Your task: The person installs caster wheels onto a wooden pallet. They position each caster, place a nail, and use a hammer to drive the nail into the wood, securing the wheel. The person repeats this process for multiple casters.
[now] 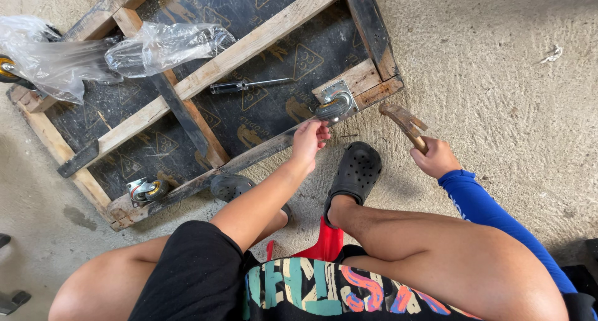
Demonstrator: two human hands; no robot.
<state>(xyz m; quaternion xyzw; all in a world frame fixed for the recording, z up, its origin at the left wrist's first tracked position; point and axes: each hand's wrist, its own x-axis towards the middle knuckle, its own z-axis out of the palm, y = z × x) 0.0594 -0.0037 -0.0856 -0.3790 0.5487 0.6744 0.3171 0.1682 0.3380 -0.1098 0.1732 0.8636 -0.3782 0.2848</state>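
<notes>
Concrete floor [498,78] lay under the board [205,97]; my left hand [309,139] pinched the caster [334,105] at its near right corner; my right hand [436,157] gripped a hammer [403,122], poised; fastening needed a square blow.

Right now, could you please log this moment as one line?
left hand: on caster | right hand: holds hammer | screwdriver: on board

A screwdriver [249,85] lies on the dark board. Crinkly plastic bags [93,50] sit at the far corner. Another wheel [146,189] is near the black shoe [354,171].
</notes>
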